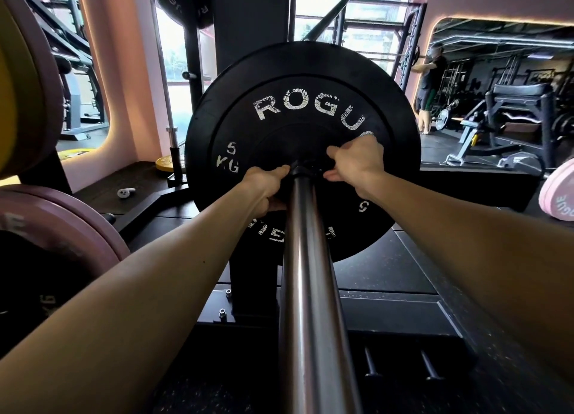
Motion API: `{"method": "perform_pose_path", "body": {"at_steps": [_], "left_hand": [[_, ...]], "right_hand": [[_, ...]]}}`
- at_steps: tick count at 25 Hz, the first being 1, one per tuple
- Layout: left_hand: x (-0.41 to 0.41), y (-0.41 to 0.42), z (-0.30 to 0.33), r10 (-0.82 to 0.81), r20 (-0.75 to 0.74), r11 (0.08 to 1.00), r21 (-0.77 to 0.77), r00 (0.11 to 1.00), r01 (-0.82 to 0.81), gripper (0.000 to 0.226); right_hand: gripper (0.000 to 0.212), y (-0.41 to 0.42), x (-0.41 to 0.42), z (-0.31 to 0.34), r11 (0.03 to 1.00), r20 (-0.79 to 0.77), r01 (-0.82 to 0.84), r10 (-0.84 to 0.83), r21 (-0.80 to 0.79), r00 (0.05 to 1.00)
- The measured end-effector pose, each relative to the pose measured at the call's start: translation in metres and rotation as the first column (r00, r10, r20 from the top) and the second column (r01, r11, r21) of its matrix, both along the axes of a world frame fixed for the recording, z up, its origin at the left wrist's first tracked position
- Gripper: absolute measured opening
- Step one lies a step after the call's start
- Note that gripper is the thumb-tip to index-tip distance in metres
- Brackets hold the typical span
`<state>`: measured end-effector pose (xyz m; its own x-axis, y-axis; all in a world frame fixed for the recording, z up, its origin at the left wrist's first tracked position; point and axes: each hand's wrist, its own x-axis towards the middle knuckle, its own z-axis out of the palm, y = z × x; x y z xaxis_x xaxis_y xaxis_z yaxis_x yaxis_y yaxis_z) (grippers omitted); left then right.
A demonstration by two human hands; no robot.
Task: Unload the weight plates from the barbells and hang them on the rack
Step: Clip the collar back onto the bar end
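Here black ROGUE 5 KG plate (302,146) on barbell sleeve (306,258); left hand (265,187), right hand (354,165) grip collar (307,168).

Daylight from the window (351,25) backlights a dim foreground, edges bend wide-angle, and the mirror (503,81) looks perhaps slightly soft.

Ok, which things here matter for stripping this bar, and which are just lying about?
For the job:
black plate on the bar
bar
left hand and right hand, both at the plate's hub
pink plates, already racked at left

Lying about:
white earbud case
yellow plate on the floor
bench at right
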<state>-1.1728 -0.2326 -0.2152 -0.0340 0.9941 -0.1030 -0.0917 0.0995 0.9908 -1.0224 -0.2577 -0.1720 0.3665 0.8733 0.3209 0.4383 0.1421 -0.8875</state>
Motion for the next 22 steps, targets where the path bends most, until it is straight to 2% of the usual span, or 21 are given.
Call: {"method": "perform_pose_path", "body": {"at_steps": [2,4,6,9,12,14,16,20,22], "left_hand": [[0.0,0.002,-0.002,0.005,0.002,1.0,0.001,1.0,-0.005,0.04],[0.0,0.004,-0.003,0.003,0.009,1.0,0.001,1.0,-0.003,0.043],[0.001,0.004,-0.003,0.002,0.021,1.0,-0.007,1.0,-0.002,0.039],[0.001,0.003,-0.004,0.009,0.046,0.999,-0.031,0.999,-0.007,0.026],[0.002,0.002,-0.005,-0.005,0.084,0.999,-0.049,0.996,0.009,0.02],[0.002,-0.001,-0.004,-0.003,0.101,0.999,-0.054,0.995,0.009,0.019],[0.0,-0.002,-0.004,-0.018,0.095,0.998,-0.06,0.995,0.024,0.023],[-0.004,-0.004,-0.005,-0.044,0.042,0.997,-0.064,0.998,0.047,0.044],[-0.006,-0.011,-0.003,-0.082,0.009,0.994,-0.076,0.997,0.082,0.048]], "right_hand": [[0.034,-0.001,-0.006,0.006,0.999,0.201,-0.014,0.007,0.034,0.98],[0.044,-0.003,-0.01,0.009,0.999,0.333,0.013,-0.023,0.031,0.943],[0.049,-0.002,-0.011,0.01,1.0,0.347,0.023,-0.028,0.017,0.937],[0.05,-0.001,-0.013,0.008,0.997,0.274,-0.073,0.071,-0.005,0.959],[0.046,-0.004,-0.015,0.004,0.981,0.449,-0.187,0.191,-0.053,0.873],[0.045,-0.005,-0.017,0.006,0.976,0.54,-0.204,0.211,-0.074,0.814],[0.045,-0.004,-0.017,0.01,0.967,0.511,-0.232,0.251,-0.102,0.822],[0.041,-0.009,-0.006,0.011,0.922,0.2,-0.334,0.371,-0.193,0.907],[0.038,-0.006,0.0,-0.001,0.935,0.066,-0.314,0.328,-0.165,0.942]]}}
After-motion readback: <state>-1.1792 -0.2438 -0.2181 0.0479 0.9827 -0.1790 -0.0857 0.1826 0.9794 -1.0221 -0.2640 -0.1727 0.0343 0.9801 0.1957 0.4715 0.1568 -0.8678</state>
